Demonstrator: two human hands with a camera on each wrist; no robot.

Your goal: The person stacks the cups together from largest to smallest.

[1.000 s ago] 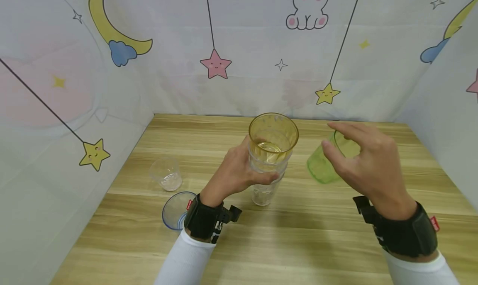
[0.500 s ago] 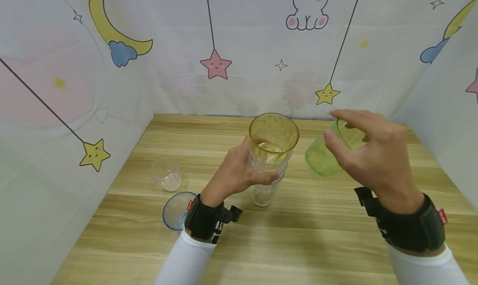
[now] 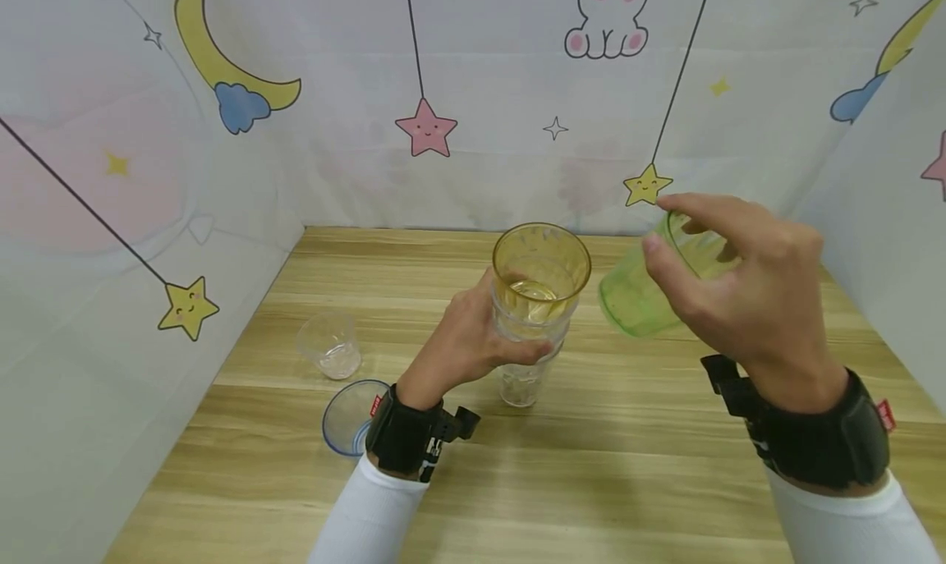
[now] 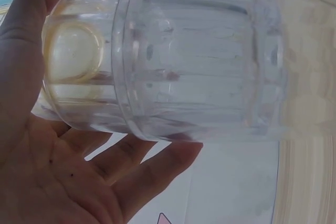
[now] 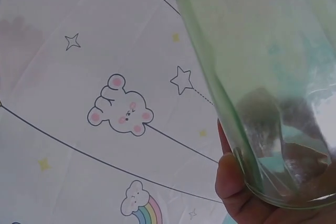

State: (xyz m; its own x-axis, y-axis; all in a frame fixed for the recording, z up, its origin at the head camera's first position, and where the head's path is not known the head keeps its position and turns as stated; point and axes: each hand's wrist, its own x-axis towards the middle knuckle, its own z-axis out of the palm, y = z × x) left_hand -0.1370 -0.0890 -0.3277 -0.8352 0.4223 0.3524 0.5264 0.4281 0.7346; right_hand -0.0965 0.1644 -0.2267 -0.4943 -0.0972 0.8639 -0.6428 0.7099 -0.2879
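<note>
My left hand (image 3: 469, 338) grips an upright stack of clear cups (image 3: 520, 381), with the thumb across the front. An amber cup (image 3: 550, 308) is nested in the top of that stack, its rim facing up. In the left wrist view the ribbed clear cups (image 4: 199, 72) lie across the palm, with the fingers (image 4: 157, 174) beneath. Right of the stack, my right hand (image 3: 757, 293) holds a green cup (image 3: 631, 297) near its rim, between thumb and fingers. That cup is raised and tilted, its base toward the stack. The right wrist view shows its see-through green wall (image 5: 252, 40) up close.
A small clear cup (image 3: 337, 357) stands on the left of the wooden table (image 3: 591, 482). In front of it is a blue-rimmed cup (image 3: 340, 420), partly hidden by the left wrist strap. A printed cloth (image 3: 502, 186) closes off the back and sides.
My right hand has lifted the green cup higher, tilting it further, with its base drifting slightly left. The left hand and the stack have stayed where they were.
</note>
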